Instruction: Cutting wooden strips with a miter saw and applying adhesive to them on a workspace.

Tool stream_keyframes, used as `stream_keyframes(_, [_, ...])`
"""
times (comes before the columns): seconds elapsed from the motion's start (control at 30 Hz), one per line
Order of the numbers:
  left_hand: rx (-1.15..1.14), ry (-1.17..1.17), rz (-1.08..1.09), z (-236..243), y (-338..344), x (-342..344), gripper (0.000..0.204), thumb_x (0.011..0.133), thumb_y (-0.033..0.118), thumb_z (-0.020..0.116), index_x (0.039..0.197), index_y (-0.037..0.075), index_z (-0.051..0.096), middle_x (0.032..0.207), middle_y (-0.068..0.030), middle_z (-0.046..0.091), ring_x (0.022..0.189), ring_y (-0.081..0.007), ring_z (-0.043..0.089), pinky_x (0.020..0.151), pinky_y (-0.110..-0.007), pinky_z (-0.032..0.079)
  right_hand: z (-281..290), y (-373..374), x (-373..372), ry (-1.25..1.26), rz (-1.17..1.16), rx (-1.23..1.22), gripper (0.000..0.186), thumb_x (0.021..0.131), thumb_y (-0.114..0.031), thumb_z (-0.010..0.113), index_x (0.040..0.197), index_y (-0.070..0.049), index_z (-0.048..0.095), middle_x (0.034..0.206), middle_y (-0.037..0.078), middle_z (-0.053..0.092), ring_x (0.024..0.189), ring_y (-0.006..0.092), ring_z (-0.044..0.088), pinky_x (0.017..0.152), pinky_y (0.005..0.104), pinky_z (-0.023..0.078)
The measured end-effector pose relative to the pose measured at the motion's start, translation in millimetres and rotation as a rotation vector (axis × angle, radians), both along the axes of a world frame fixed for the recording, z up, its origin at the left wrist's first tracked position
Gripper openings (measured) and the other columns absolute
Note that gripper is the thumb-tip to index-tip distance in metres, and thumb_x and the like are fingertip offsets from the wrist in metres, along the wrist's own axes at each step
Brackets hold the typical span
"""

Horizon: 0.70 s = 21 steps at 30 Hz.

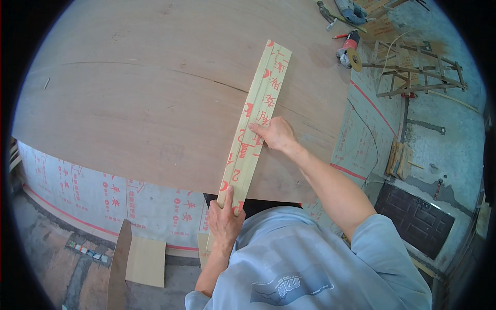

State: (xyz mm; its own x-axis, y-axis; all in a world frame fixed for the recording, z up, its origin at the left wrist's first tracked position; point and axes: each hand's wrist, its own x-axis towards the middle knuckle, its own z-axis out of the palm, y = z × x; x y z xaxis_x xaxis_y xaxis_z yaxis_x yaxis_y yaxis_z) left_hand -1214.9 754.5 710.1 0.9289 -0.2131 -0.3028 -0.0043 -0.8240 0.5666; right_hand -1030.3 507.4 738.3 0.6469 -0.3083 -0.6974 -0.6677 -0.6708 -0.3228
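Note:
A long, narrow pale-yellow board strip (243, 160) with red printing slants across the near edge of the large plywood sheet (129, 103). A line or step runs along its length; I cannot tell whether it is one piece or two laid together. My left hand (226, 219) grips its near end in front of my body, the index finger stretched along the top face. My right hand (277, 135) is closed on its right edge near the middle, thumb on top and the other fingers mostly hidden beneath. The strip's far end reaches over the plywood.
At the plywood's far right lie an angle grinder (350, 50), a hammer (325, 13) and a red marker-like stick (339, 36). Beyond stands a wooden frame (418, 70). Printed protective sheeting (150, 199) covers the floor; a board offcut (146, 261) is at lower left, a dark panelled door (415, 218) at right.

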Motion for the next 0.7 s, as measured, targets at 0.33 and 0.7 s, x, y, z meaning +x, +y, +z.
stream_keyframes(0.33, [0.0,-0.05,0.023,8.3,7.4,9.3,0.094,0.067,0.014,0.084,0.153,0.026,0.049,0.092,-0.0133,0.047,0.08,-0.0309,0.056,0.068,-0.042,0.051,-1.5,6.7,9.8,-0.052,0.056,0.036,0.042,0.09,-0.05,0.07,0.108,-0.014,0.079,0.089,0.009,0.078,0.09,0.0284,0.074,0.086,0.0423,0.057])
stream_keyframes(0.7, [0.003,0.031,0.027,12.8,10.9,15.2,0.095,0.068,0.014,0.085,0.154,0.026,0.046,0.096,-0.0149,0.049,0.084,-0.0331,0.058,0.071,-0.043,0.052,11.1,17.5,22.8,0.032,-0.004,0.001,0.055,0.09,-0.061,0.066,0.111,-0.012,0.078,0.091,0.01,0.077,0.091,0.0287,0.074,0.088,0.0428,0.058])
